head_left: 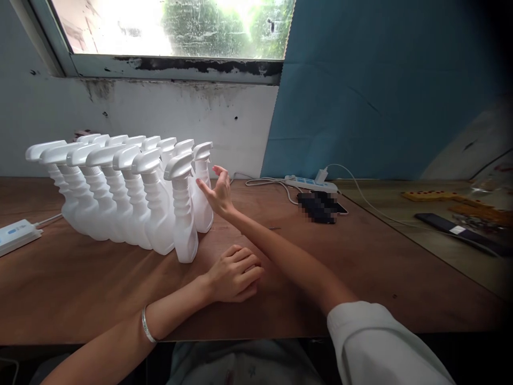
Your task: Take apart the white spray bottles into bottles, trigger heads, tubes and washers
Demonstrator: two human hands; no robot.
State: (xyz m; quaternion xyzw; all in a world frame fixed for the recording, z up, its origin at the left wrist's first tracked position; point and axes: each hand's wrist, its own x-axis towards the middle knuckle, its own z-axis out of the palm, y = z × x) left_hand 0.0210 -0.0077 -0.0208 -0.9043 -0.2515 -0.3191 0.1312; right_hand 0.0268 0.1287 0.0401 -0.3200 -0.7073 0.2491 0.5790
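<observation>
White plastic spray bottles (117, 184) with trigger heads stand upright in two packed rows on the brown table, left of centre. One bottle (185, 224) stands at the front right end, a little out of line, its trigger head turned left. Beside the bottle at the back right end (203, 195), my right hand (219, 193) is raised with thumb and fingers apart, holding nothing; whether it touches that bottle I cannot tell. My left hand (236, 274) rests on the tabletop right of the front bottle, its fingers curled in and nothing visible in them. A silver bangle (147, 324) circles the left wrist.
A power strip (310, 184) with a plugged-in white charger lies by the wall, with dark phones (320, 206) in front. Another white power strip (18, 235) is at the left edge. Yellow pieces (433, 197) and a dark bar-shaped object (460, 231) lie on the right-hand surface.
</observation>
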